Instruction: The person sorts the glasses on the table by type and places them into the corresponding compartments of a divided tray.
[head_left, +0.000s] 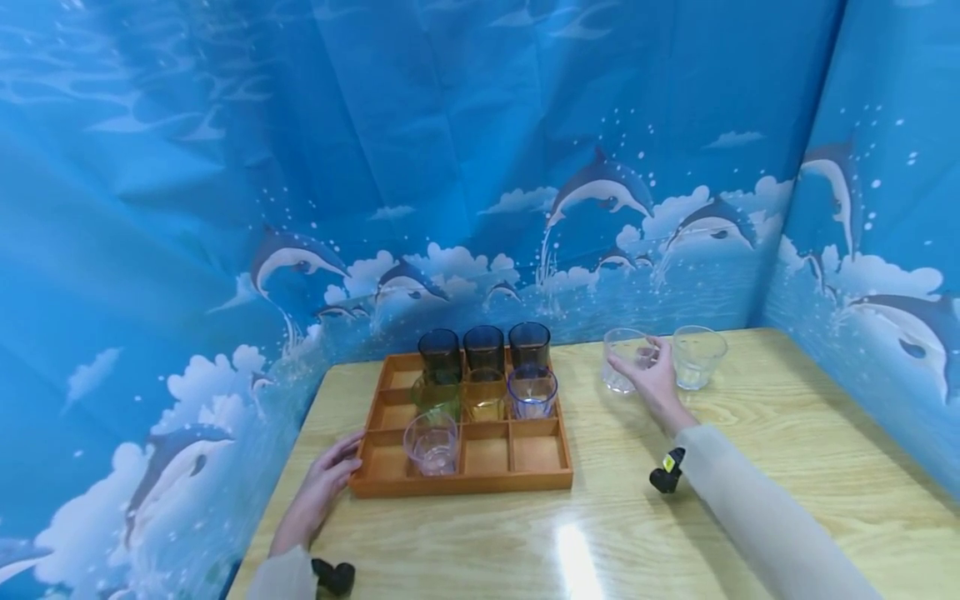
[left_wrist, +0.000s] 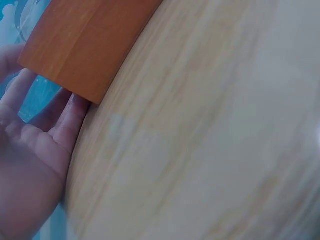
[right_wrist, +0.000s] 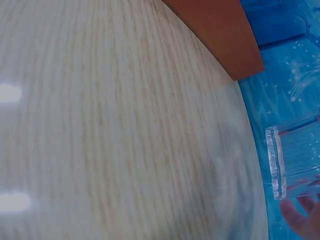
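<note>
My left hand (head_left: 326, 483) touches the left side of the wooden compartment tray (head_left: 480, 483); in the left wrist view its fingers lie fairly straight against the tray's corner. To the right of the tray, my right hand (head_left: 656, 379) grips a clear glass (head_left: 618, 379) between thumb and fingers. In the right wrist view, that glass's thick base (right_wrist: 276, 162) appears raised above the tabletop, with fingertips (right_wrist: 295, 217) at its side. Beside that hand stands another clear glass (head_left: 697, 367). A clear tumbler (head_left: 433, 450) sits in the tray's front row.
Dark glasses (head_left: 483, 350) fill part of the tray's back row. Its middle row holds a green glass (head_left: 437, 404), an amber glass (head_left: 484, 400) and a blue-rimmed glass (head_left: 532, 400). A blue dolphin-print curtain (head_left: 450, 167) surrounds the wooden table (head_left: 465, 542).
</note>
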